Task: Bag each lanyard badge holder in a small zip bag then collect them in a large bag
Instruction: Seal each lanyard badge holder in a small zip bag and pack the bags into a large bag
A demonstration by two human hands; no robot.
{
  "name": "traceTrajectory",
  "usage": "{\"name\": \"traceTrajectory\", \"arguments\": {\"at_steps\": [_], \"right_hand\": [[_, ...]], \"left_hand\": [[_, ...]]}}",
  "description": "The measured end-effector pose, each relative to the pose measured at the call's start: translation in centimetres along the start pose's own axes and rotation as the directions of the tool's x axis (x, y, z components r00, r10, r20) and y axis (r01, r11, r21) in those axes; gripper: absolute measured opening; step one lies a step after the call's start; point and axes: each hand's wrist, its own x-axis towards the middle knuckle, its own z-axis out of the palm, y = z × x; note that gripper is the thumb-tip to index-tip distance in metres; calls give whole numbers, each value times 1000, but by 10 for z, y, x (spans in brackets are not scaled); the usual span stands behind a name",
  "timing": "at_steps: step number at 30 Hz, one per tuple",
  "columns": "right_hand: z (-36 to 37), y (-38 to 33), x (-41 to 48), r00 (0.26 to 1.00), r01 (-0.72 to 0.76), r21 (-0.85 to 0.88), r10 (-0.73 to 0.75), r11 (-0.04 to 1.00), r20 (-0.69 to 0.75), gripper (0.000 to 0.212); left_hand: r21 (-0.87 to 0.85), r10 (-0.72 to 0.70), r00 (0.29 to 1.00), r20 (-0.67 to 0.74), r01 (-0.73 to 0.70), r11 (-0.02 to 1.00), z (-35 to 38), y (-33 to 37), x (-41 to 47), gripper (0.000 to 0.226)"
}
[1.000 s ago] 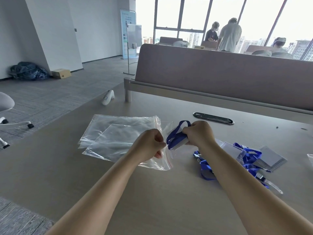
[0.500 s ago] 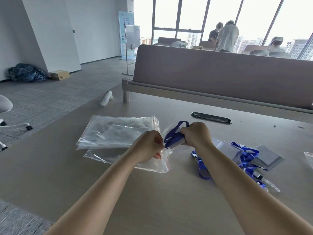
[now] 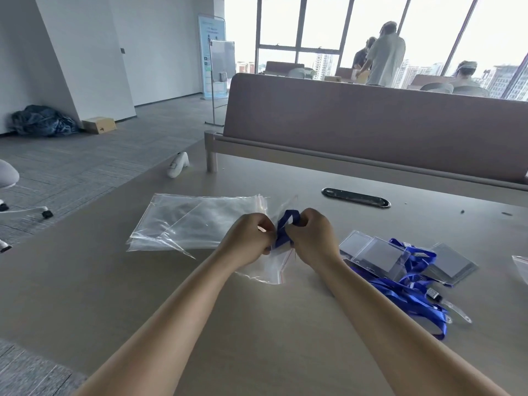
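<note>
My left hand pinches the mouth of a small clear zip bag with a red seal line, held just above the table. My right hand grips a folded blue lanyard with its badge holder at the bag's opening; both hands touch around it. The badge holder itself is mostly hidden by my fingers. A pile of clear badge holders with blue lanyards lies on the table to the right of my right forearm. A large clear bag lies flat to the left, over other clear bags.
The grey table ends at a padded divider panel at the back, with a black cable slot before it. A white handheld device lies at the far left edge. Another clear bag's corner shows at the right border. People stand by the windows.
My right hand has brought the blue lanyard bundle left against my left hand and into the small bag's mouth. The lanyard loop now stands between both fists.
</note>
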Motion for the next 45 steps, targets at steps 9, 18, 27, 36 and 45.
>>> {"name": "traceTrajectory", "arguments": {"at_steps": [9,18,27,36,45], "right_hand": [[6,6,-4,990,119,-44,-116,992,78,21],[-1,9,1,942,309,-265,-257,913,214,18],[-20,16,5,896,445,-374,-405,814,184,30],[-27,17,18,934,358,-207,-350,911,75,37],[-20,9,1,965,243,-251,-259,937,-32,22]], "left_hand": [[-37,31,999,45,-29,999,-3,4,-1,13],[-96,37,998,48,-32,995,-12,-4,6,13],[-119,32,998,46,-27,993,-15,-4,9,9],[-157,70,986,153,-45,987,-28,10,7,13],[153,41,996,79,-53,987,-32,2,-17,18]]}}
